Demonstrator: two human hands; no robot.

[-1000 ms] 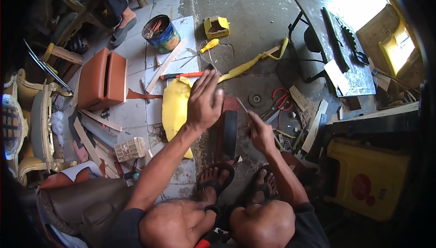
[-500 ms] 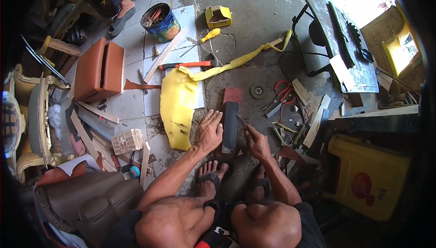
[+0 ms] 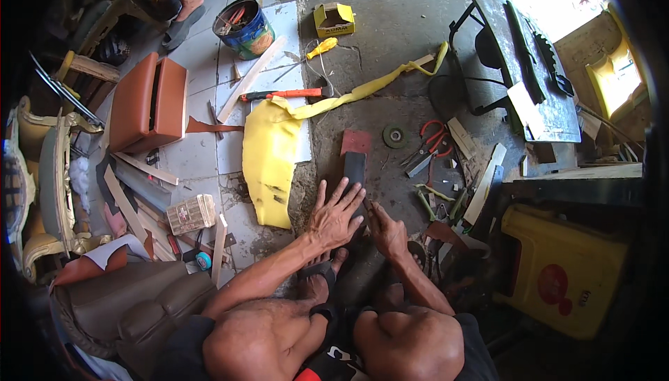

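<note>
In front of my feet a dark rectangular slab (image 3: 355,165) lies on a reddish board (image 3: 356,141). My left hand (image 3: 336,215) rests flat with fingers spread over the near part of the slab, hiding much of it. Beside it, to the right, my right hand (image 3: 387,232) is closed on a thin dark blade, now mostly hidden between the hands. Left of the slab lies a piece of yellow sheet material (image 3: 270,165), and a long yellow strip (image 3: 362,95) stretches from its top to the far right.
Scissors with red handles (image 3: 433,137) and a tape roll (image 3: 394,136) lie to the right. Farther off are a hammer (image 3: 293,93), a yellow-handled screwdriver (image 3: 322,48) and a bucket of tools (image 3: 244,29). A brown padded piece (image 3: 132,102) stands at left; a yellow stool (image 3: 557,269) at right.
My left hand has moved right and nearer, from beside the slab onto it, with fingers spreading. My right hand has drawn slightly nearer and left, so the blade shows less.
</note>
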